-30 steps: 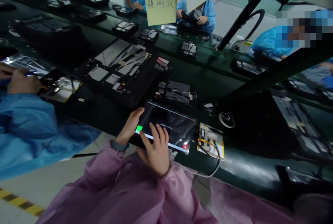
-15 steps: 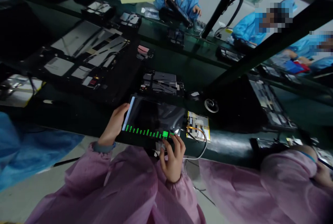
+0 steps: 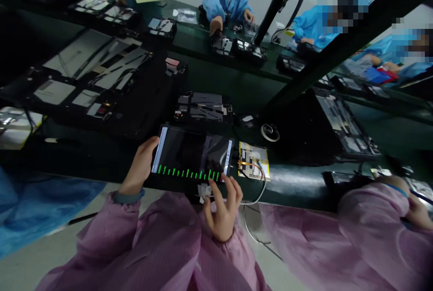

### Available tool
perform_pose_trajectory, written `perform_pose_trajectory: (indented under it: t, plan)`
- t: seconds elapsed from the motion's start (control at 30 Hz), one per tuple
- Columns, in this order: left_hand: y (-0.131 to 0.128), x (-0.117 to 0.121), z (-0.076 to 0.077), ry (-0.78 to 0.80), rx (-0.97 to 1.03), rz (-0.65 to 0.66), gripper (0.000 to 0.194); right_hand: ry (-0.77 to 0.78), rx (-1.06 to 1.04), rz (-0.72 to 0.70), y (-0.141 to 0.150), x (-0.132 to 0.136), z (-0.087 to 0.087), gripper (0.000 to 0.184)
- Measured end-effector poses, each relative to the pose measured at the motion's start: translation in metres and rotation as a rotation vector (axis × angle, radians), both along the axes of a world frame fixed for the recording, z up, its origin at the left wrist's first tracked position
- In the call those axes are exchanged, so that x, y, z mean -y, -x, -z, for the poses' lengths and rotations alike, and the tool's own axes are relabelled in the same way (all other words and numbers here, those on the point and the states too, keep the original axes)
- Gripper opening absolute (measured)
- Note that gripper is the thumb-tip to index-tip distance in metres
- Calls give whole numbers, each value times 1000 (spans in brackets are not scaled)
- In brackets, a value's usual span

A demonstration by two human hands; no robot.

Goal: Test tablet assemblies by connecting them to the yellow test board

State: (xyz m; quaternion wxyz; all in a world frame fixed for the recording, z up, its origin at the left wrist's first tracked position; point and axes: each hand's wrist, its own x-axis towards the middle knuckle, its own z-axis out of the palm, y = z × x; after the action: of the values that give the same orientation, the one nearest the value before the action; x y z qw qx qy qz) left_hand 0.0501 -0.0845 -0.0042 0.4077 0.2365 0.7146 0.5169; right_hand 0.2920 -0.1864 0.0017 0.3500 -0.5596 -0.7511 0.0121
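Note:
A tablet screen (image 3: 192, 149) lies in front of me, dark in the middle, with a row of short green bars along its lower edge and a pale strip at each side. My left hand (image 3: 140, 167) holds the tablet's left edge, thumb on top and the other fingers mostly hidden. My right hand (image 3: 223, 205) is at the lower right corner, fingers spread, fingertips at the screen's edge near a small red bar. Whether they touch the glass I cannot tell. A yellow-edged battery pack (image 3: 253, 158) with an orange ribbon and a cable sits to the right.
An opened tablet (image 3: 203, 106) lies behind the screen; a larger opened device (image 3: 98, 67) stands at left. A tape roll (image 3: 269, 132) is at right. A dark post (image 3: 324, 52) slants across. Co-workers in blue sit opposite; a pink sleeve (image 3: 372, 210) is at right.
The large green square by my right fingers is gone, and a red bar shows there. The right strip has lit up. Across the bench, a co-worker has lowered a device onto the surface.

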Motion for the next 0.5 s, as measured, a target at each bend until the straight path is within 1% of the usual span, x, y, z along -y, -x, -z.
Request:
perform_pose_trajectory:
  t: [0.1, 0.17, 0.23, 0.3, 0.37, 0.43, 0.5]
  plan:
    - [3, 0, 8, -14, 125, -25, 29, -47, -19, 144, -35, -3, 4, 37]
    - [6, 1, 15, -22, 164, -52, 31, -97, -24, 315, -68, -7, 13, 33]
    - [10, 2, 22, -14, 117, -41, 34, -127, -45, 510, -102, -11, 23, 31]
    - [12, 3, 28, 26, 65, -18, 37, -84, -98, 625, -132, -15, 33, 34]
    - [13, 3, 32, 73, 101, -47, 40, 14, -156, 635, -152, -20, 43, 38]
    - [15, 4, 37, 98, 147, -60, 40, 99, -142, 597, -163, -27, 50, 40]
    - [21, 8, 43, 99, 99, 10, 36, 137, -64, 580, -166, -33, 54, 42]
